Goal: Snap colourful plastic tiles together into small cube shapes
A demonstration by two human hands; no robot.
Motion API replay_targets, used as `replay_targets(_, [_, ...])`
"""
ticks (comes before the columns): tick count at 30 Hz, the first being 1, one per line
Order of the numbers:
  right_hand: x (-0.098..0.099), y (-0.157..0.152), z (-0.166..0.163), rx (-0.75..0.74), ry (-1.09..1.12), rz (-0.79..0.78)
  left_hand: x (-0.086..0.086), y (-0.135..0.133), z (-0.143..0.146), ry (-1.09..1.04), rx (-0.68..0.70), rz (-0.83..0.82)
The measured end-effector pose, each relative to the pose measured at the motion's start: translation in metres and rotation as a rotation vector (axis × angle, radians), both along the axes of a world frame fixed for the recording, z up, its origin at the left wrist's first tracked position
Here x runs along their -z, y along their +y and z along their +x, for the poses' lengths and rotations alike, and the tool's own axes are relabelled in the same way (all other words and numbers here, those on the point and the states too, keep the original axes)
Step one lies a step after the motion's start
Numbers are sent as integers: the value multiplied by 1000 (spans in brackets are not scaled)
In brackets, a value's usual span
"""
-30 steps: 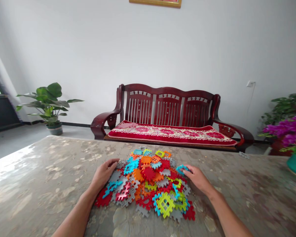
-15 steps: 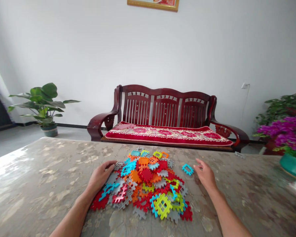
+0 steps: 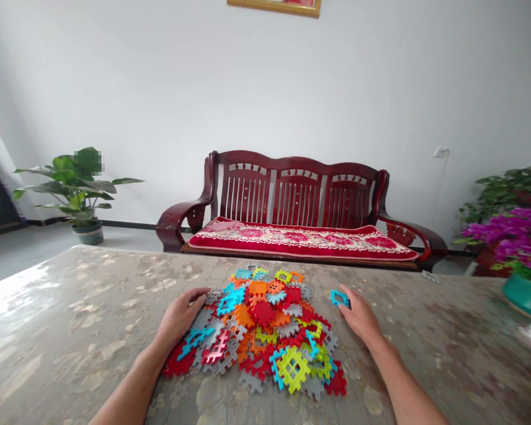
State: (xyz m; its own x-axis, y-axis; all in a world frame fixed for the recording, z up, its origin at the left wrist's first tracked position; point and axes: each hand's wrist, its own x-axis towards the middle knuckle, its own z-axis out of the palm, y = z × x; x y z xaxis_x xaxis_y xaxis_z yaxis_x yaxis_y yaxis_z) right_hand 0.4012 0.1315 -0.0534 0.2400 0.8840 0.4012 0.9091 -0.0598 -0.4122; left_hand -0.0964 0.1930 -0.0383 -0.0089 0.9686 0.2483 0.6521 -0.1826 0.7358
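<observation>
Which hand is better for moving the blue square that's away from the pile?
Probably the right hand: it's at the blue square, while the left hand is across the pile.

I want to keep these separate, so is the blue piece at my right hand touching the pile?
Apart. The head view shows a strip of tabletop between the blue piece and the pile to its left.

Picture frame (image 3: 274, 8) cut off above, plant leaf (image 3: 87, 161) pixelated; flowerpot (image 3: 525, 297) cropped right
</observation>
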Motion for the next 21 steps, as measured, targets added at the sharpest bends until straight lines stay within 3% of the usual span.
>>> replay_targets(4, [4, 4, 3, 36, 51, 66, -1, -1, 1, 19, -4, 0])
replay_targets(12, [-7, 1, -15, 146, -97, -84, 4, 2, 0, 19, -13, -18])
replay_targets(21, [-11, 18, -10, 211, -29, -154, 6, 3, -1, 36, -18, 4])
